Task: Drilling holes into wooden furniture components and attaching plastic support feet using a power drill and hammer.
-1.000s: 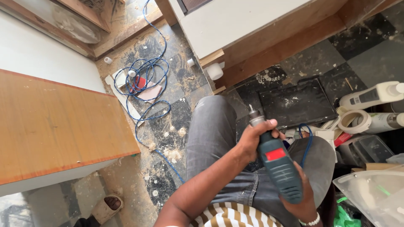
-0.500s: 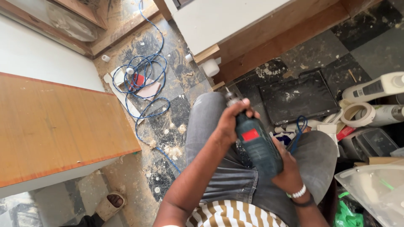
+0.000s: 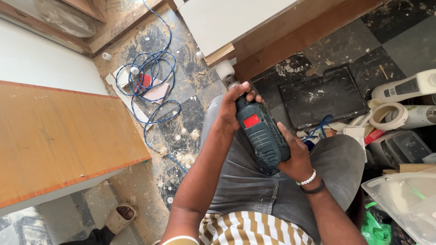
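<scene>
Here my left hand [image 3: 234,106] wraps the drill [image 3: 260,131] near its nose, hiding the bit, and my right hand [image 3: 297,156] clasps its rear over my knee. Around me the tiled floor [image 3: 181,122] is dusty, a blue cable [image 3: 152,84] coiled beside a wooden board [image 3: 59,136].

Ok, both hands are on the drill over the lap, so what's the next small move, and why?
Probably turn the chuck with the left hand while the right hand steadies the body. The left hand wraps the front end of the drill, where the chuck is mostly hidden, and the right grips its rear. The drill lies across the knees, clear of the board, so it looks like adjusting, not drilling.
</scene>
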